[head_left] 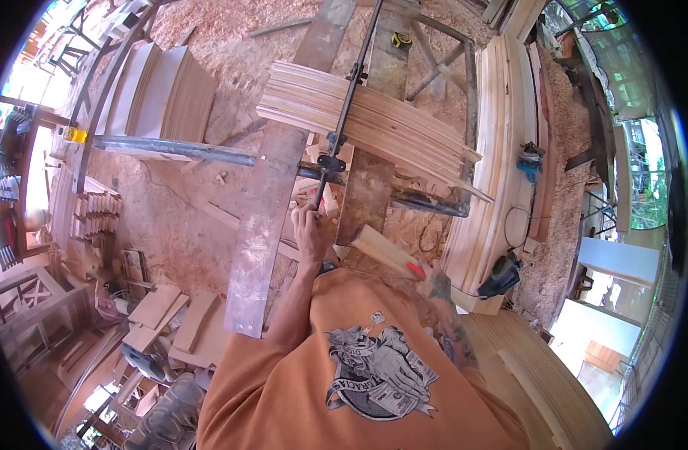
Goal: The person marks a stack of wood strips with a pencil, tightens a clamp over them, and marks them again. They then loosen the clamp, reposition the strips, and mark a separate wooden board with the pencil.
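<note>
My left hand (pixel 312 232) is closed round the near end of a long, dark bar clamp (pixel 349 112). The clamp's bar lies across a stack of thin wooden strips (pixel 366 120), which rests on two flat planks in front of me. My right hand (pixel 435 283) is low at the right, at the near end of a pale piece of wood (pixel 385 251) with a red patch close to the fingers. The hand seems closed on that wood, though its fingers are partly hidden.
A yellow tape measure (pixel 401 40) lies on the right plank (pixel 381 82). Long boards (pixel 490 150) are stacked at the right, with a dark power tool (pixel 500 275) on them. Panels (pixel 160 94) lean at the left beside a metal pipe (pixel 175 148). Wood shavings cover the floor.
</note>
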`<act>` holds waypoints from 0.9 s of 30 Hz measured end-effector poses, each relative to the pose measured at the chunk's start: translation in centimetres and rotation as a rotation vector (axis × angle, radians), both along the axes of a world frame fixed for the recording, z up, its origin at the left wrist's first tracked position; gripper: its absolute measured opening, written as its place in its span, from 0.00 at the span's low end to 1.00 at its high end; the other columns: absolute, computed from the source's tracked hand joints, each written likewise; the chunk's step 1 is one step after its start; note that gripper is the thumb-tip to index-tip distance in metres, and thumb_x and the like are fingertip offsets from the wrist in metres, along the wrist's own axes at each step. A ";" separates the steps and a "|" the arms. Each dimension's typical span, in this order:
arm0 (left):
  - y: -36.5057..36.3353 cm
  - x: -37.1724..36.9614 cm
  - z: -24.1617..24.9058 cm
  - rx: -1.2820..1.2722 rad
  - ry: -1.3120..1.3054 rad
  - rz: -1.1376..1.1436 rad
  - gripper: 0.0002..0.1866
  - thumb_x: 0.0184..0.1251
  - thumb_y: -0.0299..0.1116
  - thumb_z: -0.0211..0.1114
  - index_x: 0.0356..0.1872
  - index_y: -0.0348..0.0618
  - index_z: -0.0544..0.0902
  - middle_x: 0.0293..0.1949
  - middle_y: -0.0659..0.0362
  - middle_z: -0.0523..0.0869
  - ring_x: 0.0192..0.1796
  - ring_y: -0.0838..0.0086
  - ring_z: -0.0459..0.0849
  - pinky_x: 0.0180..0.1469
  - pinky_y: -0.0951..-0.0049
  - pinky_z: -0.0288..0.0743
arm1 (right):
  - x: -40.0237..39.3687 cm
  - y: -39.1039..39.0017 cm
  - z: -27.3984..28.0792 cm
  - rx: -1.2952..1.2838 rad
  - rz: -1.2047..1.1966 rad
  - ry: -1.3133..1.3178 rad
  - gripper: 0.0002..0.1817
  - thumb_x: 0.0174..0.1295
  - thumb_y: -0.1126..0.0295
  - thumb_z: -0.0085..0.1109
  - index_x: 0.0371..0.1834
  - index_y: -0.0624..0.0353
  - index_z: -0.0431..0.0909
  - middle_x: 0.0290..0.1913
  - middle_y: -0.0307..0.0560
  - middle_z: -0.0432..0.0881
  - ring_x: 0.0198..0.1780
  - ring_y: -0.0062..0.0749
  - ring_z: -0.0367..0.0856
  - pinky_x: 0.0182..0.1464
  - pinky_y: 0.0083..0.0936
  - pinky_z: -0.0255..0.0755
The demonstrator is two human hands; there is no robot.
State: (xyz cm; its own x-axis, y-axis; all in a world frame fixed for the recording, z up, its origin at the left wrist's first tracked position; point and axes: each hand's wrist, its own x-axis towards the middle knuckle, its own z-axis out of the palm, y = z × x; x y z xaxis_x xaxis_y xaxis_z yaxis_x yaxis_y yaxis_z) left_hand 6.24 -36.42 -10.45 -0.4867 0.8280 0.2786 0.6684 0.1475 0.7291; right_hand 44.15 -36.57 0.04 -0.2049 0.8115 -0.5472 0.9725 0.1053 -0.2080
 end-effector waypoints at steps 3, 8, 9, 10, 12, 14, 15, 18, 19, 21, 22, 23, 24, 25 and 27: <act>-0.6 0.0 0.8 0.032 -0.031 0.004 0.08 0.75 0.22 0.67 0.52 0.36 0.83 0.58 0.46 0.85 0.61 0.46 0.83 0.67 0.50 0.79 | 1.1 -0.5 -1.9 -0.005 -0.003 -0.035 0.50 0.54 0.52 0.84 0.83 0.46 0.74 0.59 0.53 0.78 0.59 0.57 0.86 0.59 0.50 0.82; -5.3 -4.1 -3.5 -0.282 -1.547 0.274 0.39 0.76 0.57 0.73 0.70 0.32 0.76 0.67 0.41 0.84 0.61 0.55 0.89 0.64 0.56 0.87 | 1.3 -0.8 -0.7 0.010 -0.020 0.005 0.50 0.54 0.50 0.84 0.83 0.46 0.74 0.60 0.54 0.78 0.60 0.58 0.86 0.59 0.50 0.82; -4.9 -4.3 -2.6 -0.353 -1.735 0.206 0.41 0.76 0.60 0.72 0.70 0.30 0.76 0.66 0.41 0.84 0.59 0.56 0.89 0.64 0.58 0.88 | 1.4 -0.8 -0.7 0.010 -0.012 0.004 0.50 0.54 0.50 0.84 0.83 0.46 0.74 0.60 0.54 0.78 0.60 0.58 0.86 0.60 0.50 0.82; -3.9 -4.6 -0.7 -0.422 -1.921 0.136 0.43 0.76 0.63 0.70 0.69 0.28 0.76 0.64 0.41 0.85 0.58 0.57 0.90 0.63 0.59 0.89 | 1.1 -0.7 -0.2 -0.001 -0.018 -0.001 0.49 0.55 0.51 0.84 0.83 0.46 0.74 0.60 0.54 0.79 0.60 0.58 0.86 0.60 0.50 0.82; -1.3 -4.6 2.6 -0.478 -2.162 0.088 0.37 0.78 0.55 0.72 0.66 0.23 0.77 0.60 0.42 0.86 0.58 0.62 0.90 0.61 0.63 0.91 | 0.2 -0.2 0.9 -0.017 -0.025 -0.011 0.49 0.55 0.51 0.83 0.82 0.47 0.74 0.60 0.54 0.79 0.60 0.58 0.86 0.60 0.50 0.82; -0.6 -4.5 -4.8 -0.219 -2.235 0.082 0.29 0.80 0.45 0.72 0.64 0.26 0.79 0.61 0.43 0.87 0.61 0.62 0.90 0.61 0.63 0.91 | 0.7 -0.4 0.1 -0.010 -0.029 -0.012 0.48 0.56 0.52 0.83 0.82 0.47 0.75 0.60 0.54 0.79 0.60 0.58 0.86 0.60 0.50 0.82; -0.2 -4.3 -7.6 -0.089 -2.265 0.074 0.25 0.81 0.40 0.72 0.63 0.28 0.80 0.61 0.44 0.87 0.62 0.62 0.90 0.61 0.64 0.91 | 0.9 -0.3 0.0 -0.004 -0.034 -0.014 0.48 0.56 0.52 0.83 0.82 0.47 0.75 0.59 0.54 0.79 0.60 0.58 0.86 0.60 0.50 0.82; 0.0 -1.2 -3.3 0.002 -1.342 0.161 0.15 0.81 0.27 0.69 0.62 0.34 0.81 0.63 0.47 0.88 0.60 0.63 0.91 0.59 0.64 0.90 | 0.9 -0.3 0.2 -0.001 -0.035 -0.036 0.48 0.56 0.52 0.83 0.82 0.47 0.75 0.59 0.54 0.79 0.61 0.57 0.86 0.60 0.50 0.82; 0.0 0.2 -2.4 0.053 -0.927 0.157 0.14 0.82 0.27 0.68 0.62 0.36 0.82 0.63 0.48 0.88 0.59 0.64 0.91 0.58 0.64 0.90 | 1.1 -0.3 0.1 0.002 -0.027 -0.037 0.48 0.56 0.52 0.83 0.82 0.47 0.75 0.59 0.54 0.80 0.61 0.57 0.86 0.60 0.50 0.81; 0.4 1.5 0.5 0.090 -0.460 0.149 0.17 0.79 0.26 0.68 0.65 0.38 0.81 0.68 0.45 0.86 0.64 0.53 0.88 0.65 0.55 0.84 | 1.2 -0.5 -0.3 0.006 -0.009 -0.033 0.49 0.56 0.52 0.83 0.83 0.47 0.74 0.59 0.54 0.80 0.62 0.57 0.85 0.61 0.50 0.81; 0.4 1.5 0.0 0.096 -0.277 0.144 0.18 0.78 0.25 0.69 0.66 0.39 0.81 0.70 0.45 0.85 0.66 0.49 0.86 0.68 0.53 0.81 | 0.9 -0.6 -0.4 -0.006 -0.026 -0.028 0.49 0.56 0.53 0.84 0.83 0.48 0.74 0.59 0.55 0.80 0.62 0.57 0.85 0.61 0.50 0.81; 0.4 1.4 -0.5 0.101 -0.094 0.142 0.20 0.77 0.25 0.69 0.67 0.39 0.81 0.71 0.44 0.84 0.68 0.46 0.84 0.71 0.50 0.79 | 0.8 -0.6 -0.3 -0.017 -0.038 -0.025 0.49 0.56 0.53 0.84 0.83 0.48 0.74 0.59 0.55 0.80 0.63 0.57 0.85 0.61 0.50 0.81; 0.4 1.3 0.1 0.079 -0.099 0.152 0.21 0.76 0.26 0.70 0.67 0.39 0.81 0.71 0.43 0.83 0.70 0.41 0.81 0.76 0.47 0.72 | 0.7 -0.5 0.1 -0.028 -0.046 -0.024 0.50 0.56 0.53 0.84 0.83 0.49 0.74 0.60 0.55 0.80 0.63 0.56 0.85 0.61 0.49 0.81; 0.1 1.0 0.8 0.041 -0.106 0.142 0.22 0.75 0.27 0.71 0.68 0.39 0.81 0.70 0.43 0.84 0.71 0.42 0.81 0.76 0.47 0.73 | 0.4 -0.4 0.4 -0.039 -0.055 -0.038 0.50 0.56 0.53 0.84 0.83 0.49 0.74 0.60 0.55 0.80 0.63 0.56 0.85 0.62 0.49 0.81; -0.8 0.7 2.8 -0.031 -0.123 0.120 0.25 0.73 0.28 0.73 0.69 0.40 0.80 0.68 0.43 0.84 0.72 0.43 0.80 0.74 0.48 0.74 | 0.1 -0.3 1.3 -0.057 -0.073 -0.069 0.49 0.56 0.53 0.84 0.83 0.50 0.74 0.59 0.55 0.80 0.63 0.56 0.85 0.62 0.48 0.81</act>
State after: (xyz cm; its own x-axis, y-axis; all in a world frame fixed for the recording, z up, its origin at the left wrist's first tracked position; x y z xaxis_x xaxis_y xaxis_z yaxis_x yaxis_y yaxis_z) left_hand 6.91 -37.22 -7.63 -0.6111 0.7694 0.1861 0.5507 0.2444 0.7981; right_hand 44.21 -36.86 1.31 -0.1065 0.7903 -0.6035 0.9893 0.0234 -0.1439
